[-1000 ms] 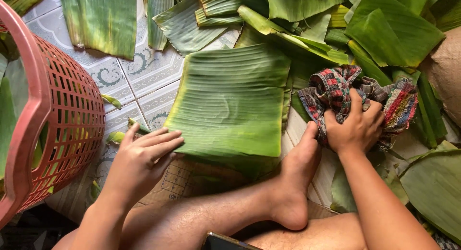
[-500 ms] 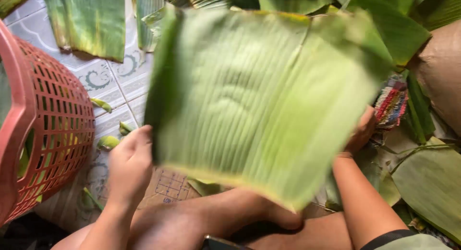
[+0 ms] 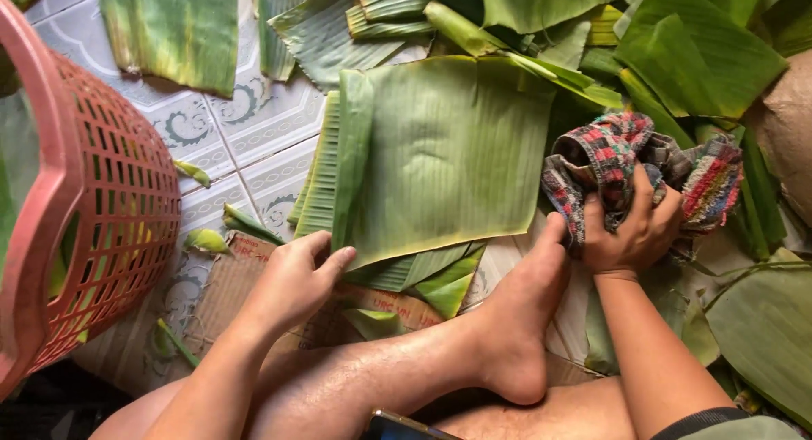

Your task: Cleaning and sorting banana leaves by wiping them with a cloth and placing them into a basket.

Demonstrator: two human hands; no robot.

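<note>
A large green banana leaf sheet (image 3: pixel 448 153) lies flat on the tiled floor on top of other leaf pieces, its left edge folded over. My left hand (image 3: pixel 296 279) rests by the sheet's near left corner, fingertips touching its edge. My right hand (image 3: pixel 630 233) grips a crumpled multicoloured checked cloth (image 3: pixel 643 157) just right of the sheet. My bare foot (image 3: pixel 520 322) sits between the two hands.
A red plastic lattice basket (image 3: pixel 85 203) stands at the left edge. More banana leaves (image 3: pixel 178 26) are spread across the far floor and piled at the right (image 3: pixel 702 43). A flattened cardboard sheet (image 3: pixel 224 288) lies under my left arm. A phone corner (image 3: pixel 397 425) shows at the bottom.
The leaf sheet was lifted up towards the camera half a second ago and now lies flat again, turned over. My right hand is back on the checked cloth.
</note>
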